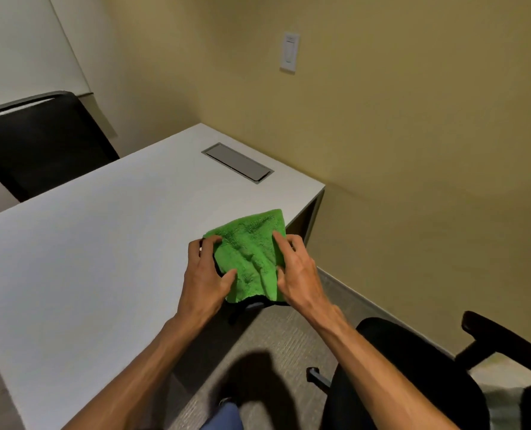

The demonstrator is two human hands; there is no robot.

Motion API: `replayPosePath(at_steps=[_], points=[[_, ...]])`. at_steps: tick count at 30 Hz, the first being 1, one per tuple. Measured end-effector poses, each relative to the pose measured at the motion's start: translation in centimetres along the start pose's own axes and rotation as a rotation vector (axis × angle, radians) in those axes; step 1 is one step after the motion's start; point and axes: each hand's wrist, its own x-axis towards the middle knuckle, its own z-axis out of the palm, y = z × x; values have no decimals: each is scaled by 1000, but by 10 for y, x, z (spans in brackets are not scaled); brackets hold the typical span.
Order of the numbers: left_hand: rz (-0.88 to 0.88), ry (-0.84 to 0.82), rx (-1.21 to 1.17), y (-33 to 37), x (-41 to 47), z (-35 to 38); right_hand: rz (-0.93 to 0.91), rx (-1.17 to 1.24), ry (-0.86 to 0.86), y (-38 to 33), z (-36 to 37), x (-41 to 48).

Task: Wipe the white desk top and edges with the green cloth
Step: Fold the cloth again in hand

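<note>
The green cloth [249,252], fluffy and folded, is held between both hands over the near right edge of the white desk [103,237]. My left hand [203,274] grips its left side with thumb and fingers. My right hand [298,268] pinches its right side, index finger laid on top. The cloth's lower end hangs past the desk edge, above the floor.
A grey cable hatch [237,162] is set into the desk's far right corner. A black chair [37,141] stands behind the desk at left. Another black office chair [413,377] with an armrest sits at lower right. A yellow wall with a switch plate [289,51] is close behind.
</note>
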Motion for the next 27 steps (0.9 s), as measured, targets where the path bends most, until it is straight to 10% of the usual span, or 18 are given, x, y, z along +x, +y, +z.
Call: replayPosePath(at_steps=[27], points=[[-124,-131,-67,-27,372,196,163,-192,-195,188,1,393]])
